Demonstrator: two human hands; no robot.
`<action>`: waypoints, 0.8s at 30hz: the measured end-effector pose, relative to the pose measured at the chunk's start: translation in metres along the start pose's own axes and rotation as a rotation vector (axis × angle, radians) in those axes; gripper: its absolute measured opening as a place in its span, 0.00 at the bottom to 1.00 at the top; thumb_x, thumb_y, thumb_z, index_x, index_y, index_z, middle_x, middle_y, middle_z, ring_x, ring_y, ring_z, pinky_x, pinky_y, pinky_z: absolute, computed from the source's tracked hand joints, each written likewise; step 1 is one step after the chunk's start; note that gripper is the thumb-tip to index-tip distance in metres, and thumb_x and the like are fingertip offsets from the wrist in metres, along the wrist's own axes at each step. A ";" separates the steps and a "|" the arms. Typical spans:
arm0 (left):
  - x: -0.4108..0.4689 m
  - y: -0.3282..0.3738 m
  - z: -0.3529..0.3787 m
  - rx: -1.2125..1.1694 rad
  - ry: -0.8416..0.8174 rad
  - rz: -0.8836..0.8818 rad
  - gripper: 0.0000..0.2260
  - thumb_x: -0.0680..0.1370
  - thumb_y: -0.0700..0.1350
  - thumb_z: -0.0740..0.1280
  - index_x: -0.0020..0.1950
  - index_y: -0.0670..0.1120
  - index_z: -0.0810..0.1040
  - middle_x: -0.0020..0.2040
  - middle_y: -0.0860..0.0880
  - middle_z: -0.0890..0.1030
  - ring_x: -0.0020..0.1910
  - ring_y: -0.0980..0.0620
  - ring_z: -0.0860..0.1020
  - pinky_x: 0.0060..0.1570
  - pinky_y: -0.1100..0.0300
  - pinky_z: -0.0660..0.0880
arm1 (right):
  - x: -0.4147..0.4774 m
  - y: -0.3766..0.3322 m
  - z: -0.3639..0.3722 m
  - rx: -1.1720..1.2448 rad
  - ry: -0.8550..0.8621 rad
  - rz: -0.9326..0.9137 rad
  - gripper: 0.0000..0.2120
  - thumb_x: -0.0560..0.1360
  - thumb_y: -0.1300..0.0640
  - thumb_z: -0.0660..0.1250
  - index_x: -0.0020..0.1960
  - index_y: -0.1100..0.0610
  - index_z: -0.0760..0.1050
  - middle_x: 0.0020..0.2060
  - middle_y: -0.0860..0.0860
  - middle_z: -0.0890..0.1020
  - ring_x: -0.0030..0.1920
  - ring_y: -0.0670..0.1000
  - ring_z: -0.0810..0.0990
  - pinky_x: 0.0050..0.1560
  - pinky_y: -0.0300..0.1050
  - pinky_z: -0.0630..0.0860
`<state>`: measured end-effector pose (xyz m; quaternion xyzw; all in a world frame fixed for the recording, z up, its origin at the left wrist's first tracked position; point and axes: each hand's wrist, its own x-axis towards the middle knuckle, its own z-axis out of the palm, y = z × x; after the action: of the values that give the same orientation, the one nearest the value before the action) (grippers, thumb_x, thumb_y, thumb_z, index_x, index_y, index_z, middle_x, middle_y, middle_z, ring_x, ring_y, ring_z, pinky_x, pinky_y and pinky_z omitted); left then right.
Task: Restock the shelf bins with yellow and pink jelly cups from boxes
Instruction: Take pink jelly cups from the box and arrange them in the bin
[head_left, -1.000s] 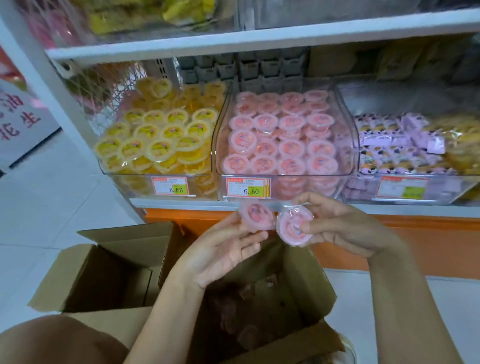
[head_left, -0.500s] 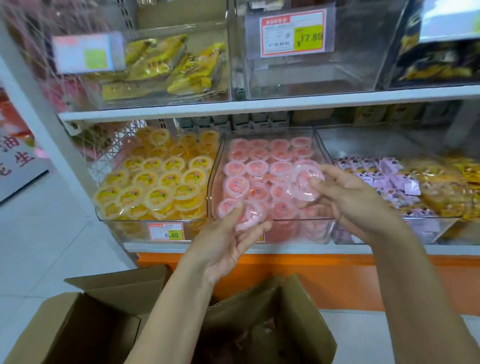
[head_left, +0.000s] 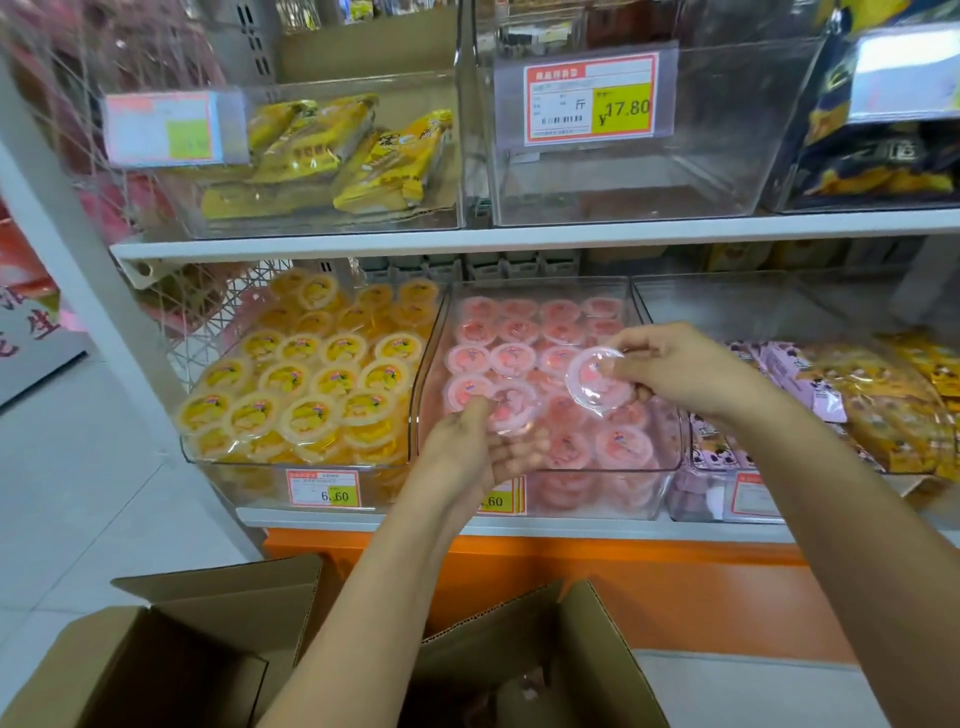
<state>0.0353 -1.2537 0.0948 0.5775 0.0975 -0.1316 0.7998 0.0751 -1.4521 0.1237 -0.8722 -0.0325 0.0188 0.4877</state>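
Head view, stock entry.

1. Right fingers (head_left: 631, 366): curled, pinching 1 pink jelly cup (head_left: 597, 382) by its rim. The lid is tilted toward the camera, and the cup is held above the middle of the pink bin (head_left: 641, 470).
2. Left fingers (head_left: 519, 452): curled under a second pink jelly cup (head_left: 511, 408) with the thumb on top, low over the bin's front left corner.
3. Right hand (head_left: 696, 374) and left hand (head_left: 462, 457): apart, 1 cup each.
4. Pink bin: cups in neat rows at the back, looser toward the front.
5. Yellow bin (head_left: 291, 462): just beside it on the left, with yellow jelly cups (head_left: 306, 384) heaped above its front lip.
6. Open box (head_left: 597, 654): on the floor below.

Risks, as judged:
- The rim pinch is slight, and the slick film could slip, so the cup lands on edge across the rows.
- A cup set too near the low front lip could slide out toward the box or floor.
- The left wrist lies close to the yellow heap, and a sideways brush could topple cups.
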 end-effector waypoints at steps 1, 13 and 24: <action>0.003 0.002 0.001 -0.095 -0.022 -0.007 0.09 0.81 0.38 0.55 0.47 0.35 0.71 0.41 0.37 0.81 0.40 0.44 0.83 0.41 0.57 0.82 | 0.000 0.002 0.000 -0.026 0.007 -0.007 0.05 0.76 0.60 0.67 0.48 0.54 0.81 0.29 0.44 0.80 0.25 0.40 0.73 0.27 0.29 0.68; 0.029 0.004 0.006 0.354 0.068 0.079 0.16 0.82 0.33 0.55 0.69 0.41 0.63 0.31 0.39 0.79 0.21 0.53 0.78 0.25 0.62 0.77 | 0.023 -0.001 0.022 -0.293 0.091 -0.014 0.08 0.75 0.65 0.66 0.49 0.61 0.83 0.44 0.53 0.83 0.35 0.46 0.76 0.36 0.35 0.74; 0.058 -0.009 -0.005 0.649 0.207 0.229 0.16 0.81 0.36 0.58 0.68 0.47 0.70 0.30 0.43 0.79 0.21 0.53 0.75 0.21 0.65 0.70 | 0.034 0.006 0.039 -0.280 0.193 0.037 0.10 0.75 0.66 0.61 0.47 0.57 0.80 0.50 0.50 0.80 0.42 0.46 0.75 0.34 0.34 0.68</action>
<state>0.0877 -1.2576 0.0677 0.8190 0.0658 -0.0059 0.5700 0.1072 -1.4196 0.0979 -0.9298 0.0283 -0.0605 0.3620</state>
